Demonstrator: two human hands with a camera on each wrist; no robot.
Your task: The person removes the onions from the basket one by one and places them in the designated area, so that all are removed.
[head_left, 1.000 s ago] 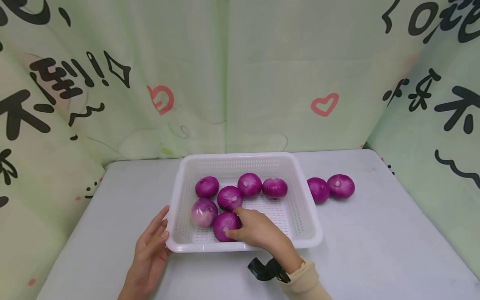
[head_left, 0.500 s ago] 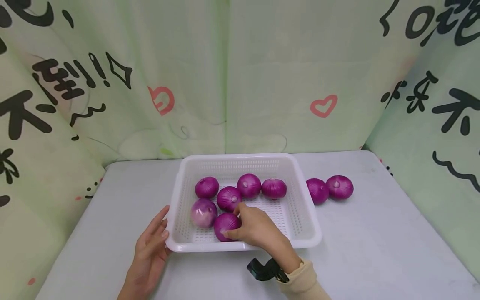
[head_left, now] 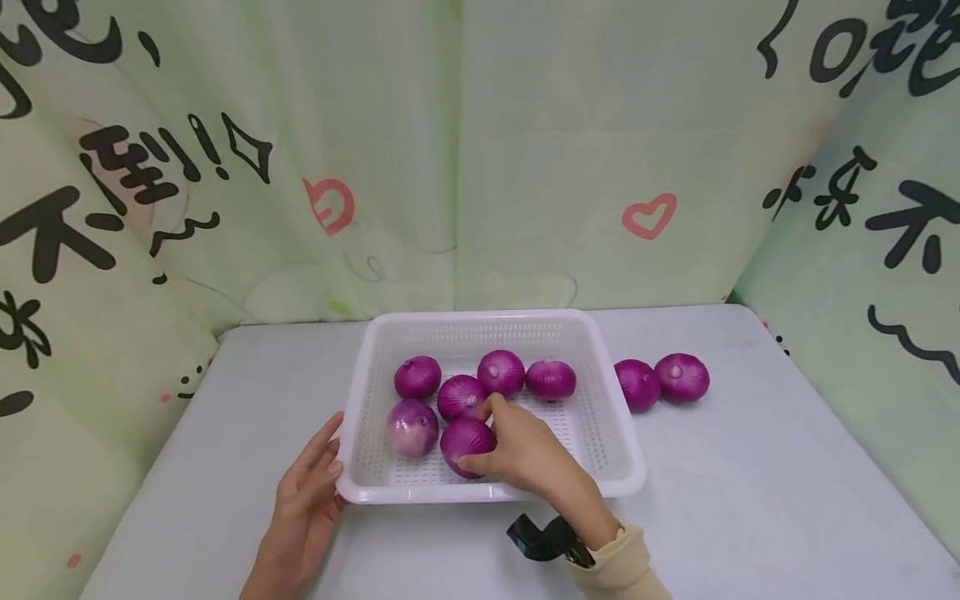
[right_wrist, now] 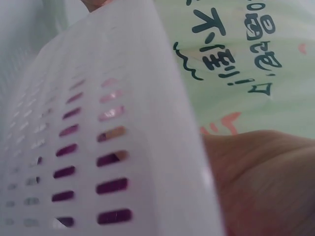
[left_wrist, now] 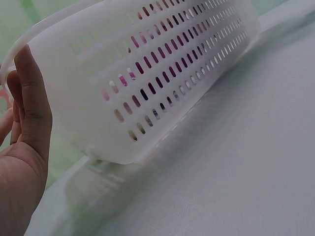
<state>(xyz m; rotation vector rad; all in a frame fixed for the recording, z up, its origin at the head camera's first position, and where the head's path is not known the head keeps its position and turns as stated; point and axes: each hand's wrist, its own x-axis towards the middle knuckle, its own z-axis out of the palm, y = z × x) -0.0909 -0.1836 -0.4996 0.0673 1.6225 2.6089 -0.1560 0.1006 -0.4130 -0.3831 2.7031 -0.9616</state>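
Nearest onion pinched from above by fingers of right hand, likely because basket walls bar sideways reach; corner touched by left hand, fingers loosely extended, presumably for steadying.

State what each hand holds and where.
Right hand: the nearest onion, by its right side. Left hand: no clear grip, touching the basket at its left rim.

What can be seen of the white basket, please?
The white basket looks plastic: rectangular, with rounded corners, a smooth glossy rim and slotted walls. It stands open side up on the table and holds six red onions. The left hand touches its near left corner; the right hand reaches in over its near rim.
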